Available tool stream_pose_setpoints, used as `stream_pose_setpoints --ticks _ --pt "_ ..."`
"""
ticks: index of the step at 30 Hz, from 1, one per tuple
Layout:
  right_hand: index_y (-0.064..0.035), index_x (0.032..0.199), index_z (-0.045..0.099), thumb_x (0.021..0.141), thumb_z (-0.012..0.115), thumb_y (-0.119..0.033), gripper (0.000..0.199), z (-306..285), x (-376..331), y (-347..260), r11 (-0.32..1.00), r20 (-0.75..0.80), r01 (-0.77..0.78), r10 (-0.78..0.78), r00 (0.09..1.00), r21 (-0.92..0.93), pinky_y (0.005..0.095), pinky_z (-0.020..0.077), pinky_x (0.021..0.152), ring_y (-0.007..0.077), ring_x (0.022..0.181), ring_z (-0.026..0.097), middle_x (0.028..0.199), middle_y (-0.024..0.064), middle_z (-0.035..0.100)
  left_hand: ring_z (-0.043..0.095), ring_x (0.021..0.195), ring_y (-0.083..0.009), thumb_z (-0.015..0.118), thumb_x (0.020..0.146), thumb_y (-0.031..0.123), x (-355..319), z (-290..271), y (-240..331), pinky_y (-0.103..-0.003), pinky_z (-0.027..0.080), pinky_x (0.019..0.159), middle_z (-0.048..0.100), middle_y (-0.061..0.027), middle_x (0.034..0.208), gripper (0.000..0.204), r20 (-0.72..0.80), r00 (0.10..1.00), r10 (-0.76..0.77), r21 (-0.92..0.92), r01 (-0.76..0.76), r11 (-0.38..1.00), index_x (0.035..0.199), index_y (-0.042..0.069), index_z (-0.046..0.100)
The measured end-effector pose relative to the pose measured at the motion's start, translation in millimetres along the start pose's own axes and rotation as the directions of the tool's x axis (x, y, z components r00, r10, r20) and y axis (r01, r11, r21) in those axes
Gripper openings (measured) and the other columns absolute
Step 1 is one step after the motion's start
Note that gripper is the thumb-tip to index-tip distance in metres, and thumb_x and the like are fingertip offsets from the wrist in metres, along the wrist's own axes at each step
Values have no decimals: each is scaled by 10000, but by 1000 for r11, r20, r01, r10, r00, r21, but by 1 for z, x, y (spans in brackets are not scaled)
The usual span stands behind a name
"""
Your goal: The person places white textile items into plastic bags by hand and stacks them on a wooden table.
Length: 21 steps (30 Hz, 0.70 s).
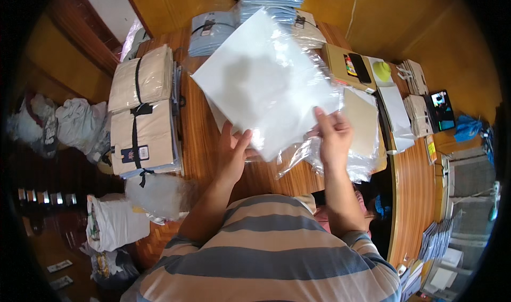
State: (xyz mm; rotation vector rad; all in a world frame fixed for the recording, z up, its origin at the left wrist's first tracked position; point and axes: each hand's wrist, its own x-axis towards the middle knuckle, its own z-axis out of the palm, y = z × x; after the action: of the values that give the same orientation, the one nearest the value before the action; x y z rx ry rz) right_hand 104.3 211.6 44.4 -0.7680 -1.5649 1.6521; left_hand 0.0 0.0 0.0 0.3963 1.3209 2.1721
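Note:
A white sheet (266, 83) is held up at a slant above the wooden table, with glossy clear plastic (319, 70) along its right side that looks like a bag. My left hand (234, 148) grips the sheet's lower left edge, thumb in front and fingers partly hidden. At the lower right corner my right hand (334, 137) pinches sheet and plastic together, and loose plastic hangs below its fingers. Another pale edge shows behind the sheet on the left. Close to my right hand lies a stack of beige boards (361, 118) with clear plastic around it.
Beige folded packs (141, 134) bound with black straps stand at the left. Light blue packs (269, 1) are piled at the back. On a carton (340, 62) at the right lies a black phone (360, 67). A lit screen (442, 110) stands beyond, and plastic bags (80, 121) hang far left.

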Motion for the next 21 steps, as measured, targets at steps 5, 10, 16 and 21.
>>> stream_pose_setpoints --ticks 5,10,16,21 --pt "-62 791 630 897 768 -158 199 -115 40 -10 983 -398 156 -183 899 -99 216 464 530 84 589 585 702 -4 615 692 1052 -309 520 1040 312 -10 -23 -11 -357 609 771 605 -263 1278 495 39 996 -81 9 80 997 1444 64 377" --pt "-29 783 624 876 798 -235 285 -233 49 56 994 -641 -49 -24 767 -97 220 448 458 109 513 563 681 40 623 660 801 -154 629 999 241 0 -67 -30 -252 510 637 683 -123 1112 338 -189 975 116 403 -31 915 1251 26 559" --pt "3 930 650 920 739 -364 378 -238 51 125 955 -578 -291 267 771 54 224 428 460 135 540 620 769 96 695 661 753 -136 755 895 353 29 -82 -34 -282 503 642 697 -89 933 418 -175 967 185 823 40 567 1069 -11 644" --pt "-4 1198 593 962 659 -375 445 -236 41 128 945 -446 -327 290 847 -8 282 514 662 167 744 655 1071 115 704 699 770 -194 785 834 466 35 -69 -45 -315 527 675 704 -106 832 516 -236 971 44 891 198 407 966 -21 677"
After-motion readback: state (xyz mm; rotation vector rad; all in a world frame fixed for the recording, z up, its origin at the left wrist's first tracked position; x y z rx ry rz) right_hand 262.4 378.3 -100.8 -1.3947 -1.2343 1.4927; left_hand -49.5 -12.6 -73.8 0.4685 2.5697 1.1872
